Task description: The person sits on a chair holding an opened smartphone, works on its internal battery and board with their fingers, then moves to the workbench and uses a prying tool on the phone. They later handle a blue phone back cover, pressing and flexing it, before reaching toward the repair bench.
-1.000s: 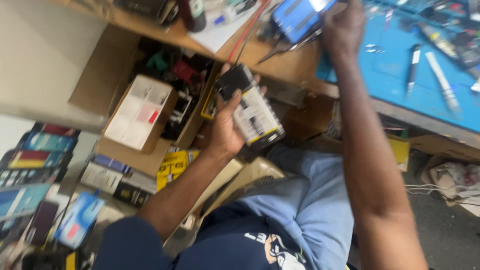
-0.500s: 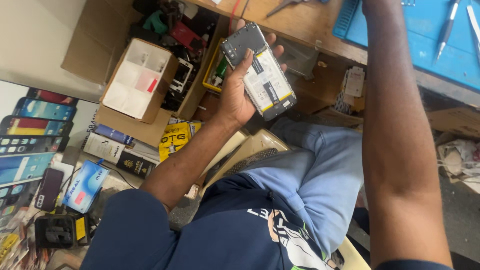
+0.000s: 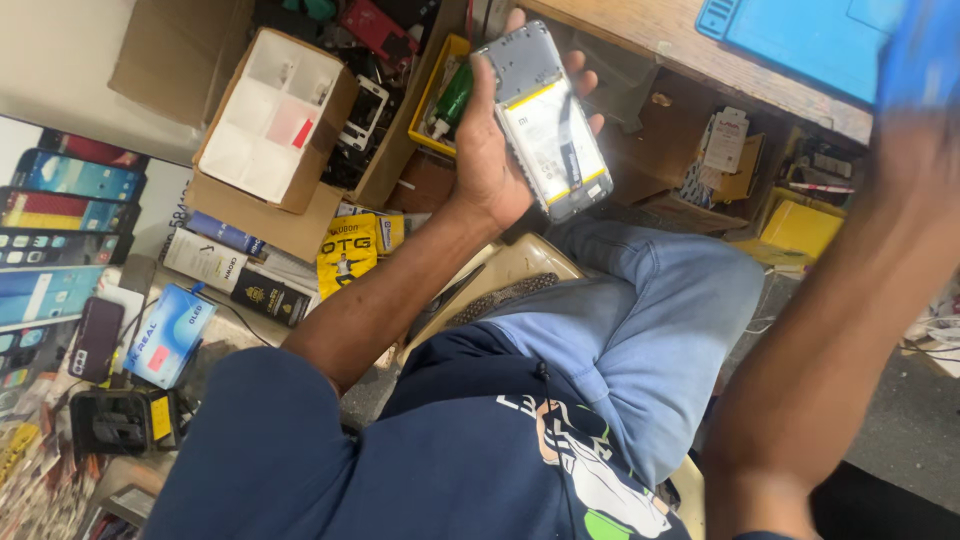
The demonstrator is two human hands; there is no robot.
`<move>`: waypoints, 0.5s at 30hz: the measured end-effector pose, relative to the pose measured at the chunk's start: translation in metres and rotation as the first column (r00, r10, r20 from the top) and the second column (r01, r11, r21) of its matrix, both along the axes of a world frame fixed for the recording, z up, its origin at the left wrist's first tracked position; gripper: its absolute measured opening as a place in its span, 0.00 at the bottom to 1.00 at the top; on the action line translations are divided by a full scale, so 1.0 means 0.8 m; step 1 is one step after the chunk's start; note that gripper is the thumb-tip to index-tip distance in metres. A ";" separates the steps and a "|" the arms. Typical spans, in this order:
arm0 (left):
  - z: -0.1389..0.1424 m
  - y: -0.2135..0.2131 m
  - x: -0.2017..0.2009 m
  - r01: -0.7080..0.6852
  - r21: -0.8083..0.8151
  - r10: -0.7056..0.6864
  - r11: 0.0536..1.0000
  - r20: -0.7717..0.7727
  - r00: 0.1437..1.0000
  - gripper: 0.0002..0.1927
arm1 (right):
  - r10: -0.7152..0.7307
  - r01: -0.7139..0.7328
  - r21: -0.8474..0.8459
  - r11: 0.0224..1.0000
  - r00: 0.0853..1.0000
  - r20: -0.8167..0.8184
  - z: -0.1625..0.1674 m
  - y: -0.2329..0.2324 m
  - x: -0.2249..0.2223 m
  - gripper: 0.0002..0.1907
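Observation:
My left hand (image 3: 490, 150) grips an opened phone (image 3: 548, 120) with its back cover off, showing a white and yellow battery and grey frame. I hold it above my lap, in front of the wooden workbench edge (image 3: 650, 45). My right hand (image 3: 915, 150) is raised at the far right and badly blurred. A blurred blue shape (image 3: 925, 55) lies over its fingers. Whether the hand holds it cannot be made out. A blue work mat (image 3: 800, 35) lies on the bench.
An open cardboard box with a white tray (image 3: 270, 120), a yellow parts bin (image 3: 440, 100) and loose phone parts sit beside my left arm. Small packages (image 3: 345, 255) and a row of phones (image 3: 60, 215) lie at the left. Yellow boxes (image 3: 800, 225) sit under the bench.
The phone in my left hand has come closer and tilted. My right arm has swung away from the bench top toward the right and is now blurred.

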State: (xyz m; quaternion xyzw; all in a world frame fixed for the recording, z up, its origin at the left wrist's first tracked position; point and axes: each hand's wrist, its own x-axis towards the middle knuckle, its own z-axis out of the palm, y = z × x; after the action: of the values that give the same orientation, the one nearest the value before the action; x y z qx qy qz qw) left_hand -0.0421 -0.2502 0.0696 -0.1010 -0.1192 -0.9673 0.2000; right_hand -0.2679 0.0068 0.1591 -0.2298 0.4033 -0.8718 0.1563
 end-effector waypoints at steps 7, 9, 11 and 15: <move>-0.012 0.031 -0.012 0.101 0.070 -0.102 0.992 0.013 0.995 0.36 | 0.044 -0.014 -0.072 0.997 0.898 0.438 -0.110 0.066 0.235 0.17; -0.014 0.042 -0.013 0.144 0.104 -0.144 0.984 -0.006 0.990 0.35 | 0.079 0.017 -0.180 0.984 0.854 0.514 -0.114 0.058 0.268 0.22; -0.016 0.053 -0.014 0.165 0.113 -0.166 0.980 -0.002 0.986 0.35 | 0.140 0.023 -0.308 0.951 0.857 0.497 -0.103 0.053 0.287 0.31; -0.019 0.077 -0.018 0.204 0.130 -0.203 0.970 -0.020 0.979 0.35 | 0.002 0.042 -0.120 0.992 0.940 0.342 -0.076 0.050 0.280 0.31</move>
State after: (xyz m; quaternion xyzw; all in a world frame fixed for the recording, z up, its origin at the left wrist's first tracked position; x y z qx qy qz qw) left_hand -0.0563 -0.1884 0.0543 -0.1022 -0.0437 -0.9881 0.1062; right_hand -0.0441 0.0471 0.0985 -0.0802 0.3167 -0.9237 0.2001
